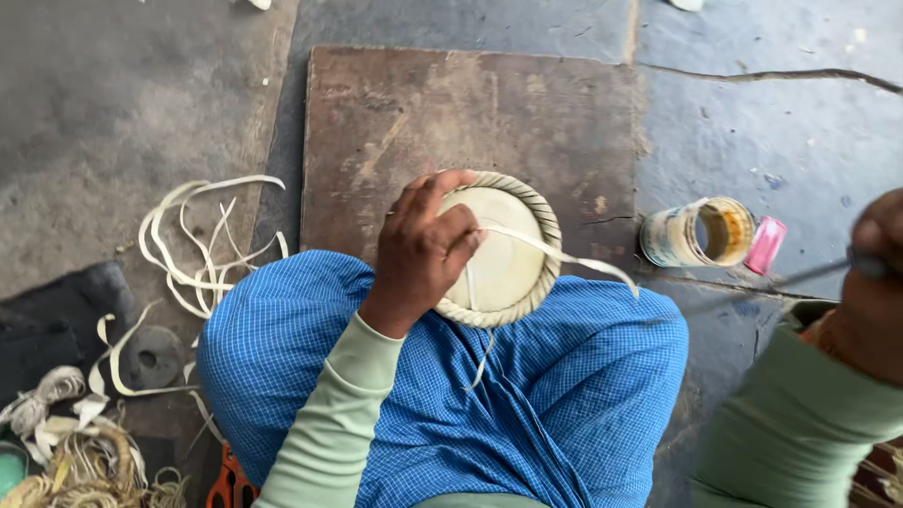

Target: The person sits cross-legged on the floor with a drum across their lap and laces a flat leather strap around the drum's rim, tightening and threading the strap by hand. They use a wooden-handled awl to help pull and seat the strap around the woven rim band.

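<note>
- Head view: my left hand [425, 246] lies over a round woven disc [503, 256], fingers curled and clamped on its left edge, holding it against my knee.
- The disc sits on my blue checked cloth [527, 404], its far half over a brown board [470, 132] on the ground.
- Disc: pale cream, smooth flat centre, rim a thick twisted coil like rope, tan and ribbed.
- A pale flat strip [574, 259] runs from under my fingers across the disc and off to the right; another thin one hangs down over the cloth.
- My right hand [873, 282] is at the right edge, blurred, closed on a thin grey needle [809, 273] that points left toward the strip.
- Both sleeves pale green, soft knit.
- Right of the disc: a small open tin [698, 231] on its side, worn and stained, rusty yellow inside, a pink lid [766, 245] touching it.
- Left: a loose tangle of cream strips [202, 246] on grey concrete, curled and flat.
- Lower left: bundles of straw-coloured fibre [85, 466], and orange scissors handles [230, 484] just beside the cloth.
- Board rough, scuffed, cracked near the tin.
</note>
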`<act>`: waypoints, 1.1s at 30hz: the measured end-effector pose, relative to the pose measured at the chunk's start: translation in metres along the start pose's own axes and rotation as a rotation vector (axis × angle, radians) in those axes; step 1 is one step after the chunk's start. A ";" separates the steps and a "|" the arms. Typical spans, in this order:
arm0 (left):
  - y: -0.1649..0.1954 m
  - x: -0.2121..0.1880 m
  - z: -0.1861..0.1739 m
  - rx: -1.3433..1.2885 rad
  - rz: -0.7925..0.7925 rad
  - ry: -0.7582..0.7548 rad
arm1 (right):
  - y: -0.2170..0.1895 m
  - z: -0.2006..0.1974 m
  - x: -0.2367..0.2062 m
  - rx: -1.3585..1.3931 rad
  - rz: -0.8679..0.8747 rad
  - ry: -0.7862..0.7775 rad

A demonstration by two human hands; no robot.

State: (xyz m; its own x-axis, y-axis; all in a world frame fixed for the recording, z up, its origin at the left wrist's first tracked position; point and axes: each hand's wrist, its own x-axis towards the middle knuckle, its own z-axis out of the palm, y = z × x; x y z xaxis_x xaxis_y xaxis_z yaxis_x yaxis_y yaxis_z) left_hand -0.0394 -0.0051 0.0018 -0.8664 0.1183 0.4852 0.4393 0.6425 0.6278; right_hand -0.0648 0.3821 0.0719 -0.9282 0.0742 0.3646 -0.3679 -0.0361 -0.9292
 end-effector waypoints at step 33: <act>-0.008 0.003 -0.005 -0.059 -0.041 -0.014 | 0.042 0.211 0.103 1.169 0.217 -1.457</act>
State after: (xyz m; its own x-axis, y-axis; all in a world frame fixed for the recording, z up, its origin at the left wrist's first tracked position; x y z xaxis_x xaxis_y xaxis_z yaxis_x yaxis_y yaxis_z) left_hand -0.0446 -0.0137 0.0011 -0.8870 0.1032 0.4502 0.4161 0.6014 0.6820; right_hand -0.1875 0.1775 0.0835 -0.0403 -0.7951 0.6052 0.4830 -0.5457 -0.6848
